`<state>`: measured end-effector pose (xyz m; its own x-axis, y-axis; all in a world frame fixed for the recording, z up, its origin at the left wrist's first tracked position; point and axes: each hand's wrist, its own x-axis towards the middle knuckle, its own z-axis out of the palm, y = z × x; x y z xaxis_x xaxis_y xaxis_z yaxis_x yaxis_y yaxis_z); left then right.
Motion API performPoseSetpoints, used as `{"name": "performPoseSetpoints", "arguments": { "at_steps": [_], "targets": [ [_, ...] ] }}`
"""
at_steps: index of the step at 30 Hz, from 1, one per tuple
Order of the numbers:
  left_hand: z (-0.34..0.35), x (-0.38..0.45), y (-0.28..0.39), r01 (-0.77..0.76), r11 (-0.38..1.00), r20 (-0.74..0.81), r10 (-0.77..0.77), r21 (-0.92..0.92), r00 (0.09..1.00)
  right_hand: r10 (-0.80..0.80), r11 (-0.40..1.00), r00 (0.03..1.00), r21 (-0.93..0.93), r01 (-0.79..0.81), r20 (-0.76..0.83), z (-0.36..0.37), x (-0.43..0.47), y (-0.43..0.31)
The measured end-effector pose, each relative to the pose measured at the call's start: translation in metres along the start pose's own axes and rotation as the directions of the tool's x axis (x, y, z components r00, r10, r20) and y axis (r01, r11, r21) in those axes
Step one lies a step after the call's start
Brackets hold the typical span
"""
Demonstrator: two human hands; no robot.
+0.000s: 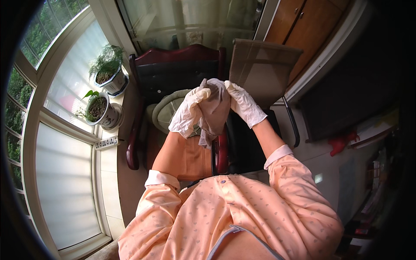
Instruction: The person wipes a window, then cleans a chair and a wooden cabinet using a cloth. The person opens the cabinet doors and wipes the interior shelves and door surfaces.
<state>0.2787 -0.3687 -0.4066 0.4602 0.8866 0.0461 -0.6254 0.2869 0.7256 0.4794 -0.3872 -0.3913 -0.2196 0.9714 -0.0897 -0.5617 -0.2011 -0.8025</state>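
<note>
A crumpled grey cloth [214,110] hangs between my two hands, in front of the chairs. My left hand [190,112], in a white disposable glove, grips its left side with the thumb on top. On the other side my right hand [245,102], gloved the same way, pinches the upper right edge. One loose end of the cloth droops below my left hand. Behind it, a round greenish cushion [167,107] leans on a dark red wooden armchair [182,53] with a black padded back. An orange-brown seat mat [195,159] covers the chair's seat.
A mesh-backed chair [263,65] stands to the right. Two potted plants [110,79] [104,112] sit on the window ledge at left, near a white power strip [106,143]. A red object [343,143] lies at far right. Wooden cabinet doors [308,29] are at upper right.
</note>
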Motion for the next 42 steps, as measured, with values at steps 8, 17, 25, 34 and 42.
{"name": "performPoseSetpoints", "arguments": {
  "at_steps": [8,17,25,34,42],
  "targets": [
    [-0.018,0.007,0.021,-0.259,0.961,-0.203,0.236,-0.093,0.950,-0.513,0.859,0.855,-0.047,0.510,-0.081,-0.029,0.019,-0.022],
    [-0.015,0.014,0.038,-0.206,0.979,-0.014,0.206,-0.003,0.978,-0.447,0.464,0.894,-0.846,0.264,0.035,-0.032,0.016,-0.040],
    [0.012,0.023,0.056,-0.122,0.982,0.243,0.084,0.147,0.966,-0.576,-0.353,0.583,-0.818,0.454,0.573,-0.010,0.033,-0.019],
    [0.005,0.021,0.076,-0.079,0.992,0.199,0.057,0.102,0.978,-0.471,-0.407,0.835,-0.910,0.079,0.283,0.036,0.021,-0.025],
    [-0.033,0.027,0.077,-0.100,0.932,-0.028,0.117,0.349,0.993,-0.113,0.766,0.992,-0.631,0.123,0.056,0.030,0.039,0.011]
  ]
}}
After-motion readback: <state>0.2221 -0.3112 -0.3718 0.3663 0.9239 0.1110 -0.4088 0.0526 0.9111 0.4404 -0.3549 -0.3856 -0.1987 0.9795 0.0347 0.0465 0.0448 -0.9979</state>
